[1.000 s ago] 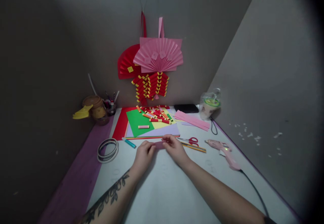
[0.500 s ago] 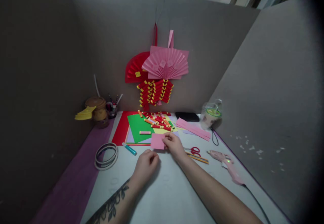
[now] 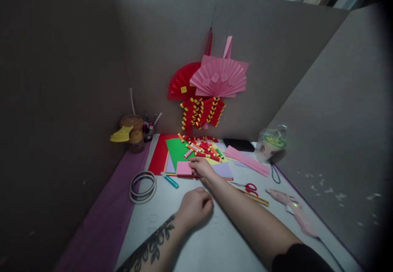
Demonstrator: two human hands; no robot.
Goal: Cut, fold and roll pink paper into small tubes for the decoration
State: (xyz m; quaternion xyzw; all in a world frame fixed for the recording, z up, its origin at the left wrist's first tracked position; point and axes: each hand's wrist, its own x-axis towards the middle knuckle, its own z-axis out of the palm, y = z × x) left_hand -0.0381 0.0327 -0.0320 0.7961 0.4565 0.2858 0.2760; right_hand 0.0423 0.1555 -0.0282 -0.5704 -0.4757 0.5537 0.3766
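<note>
A small pink paper square (image 3: 184, 168) is pinched at its right edge by my right hand (image 3: 201, 168), over the front of the green sheet (image 3: 176, 153). My left hand (image 3: 196, 207) rests closed on the white table (image 3: 211, 247), nearer to me; whether its curled fingers hold anything is hidden. Just behind my right hand lies a pile of small paper rolls (image 3: 204, 147) in red, orange, pink and green with yellow ends. A teal glue tube (image 3: 170, 180) lies left of my hands.
Tape rings (image 3: 143, 187) lie at the left. Red scissors (image 3: 251, 188), pencils, a pink glue gun (image 3: 291, 210) and pink strips (image 3: 247, 161) are on the right. Cups stand at both back corners; paper fans (image 3: 217, 77) hang on the wall.
The view has turned left, so the scene sits further right. My right hand has carried the pink square left, over the sheets. A pink roll near the green sheet's right side now lies tilted by the pile.
</note>
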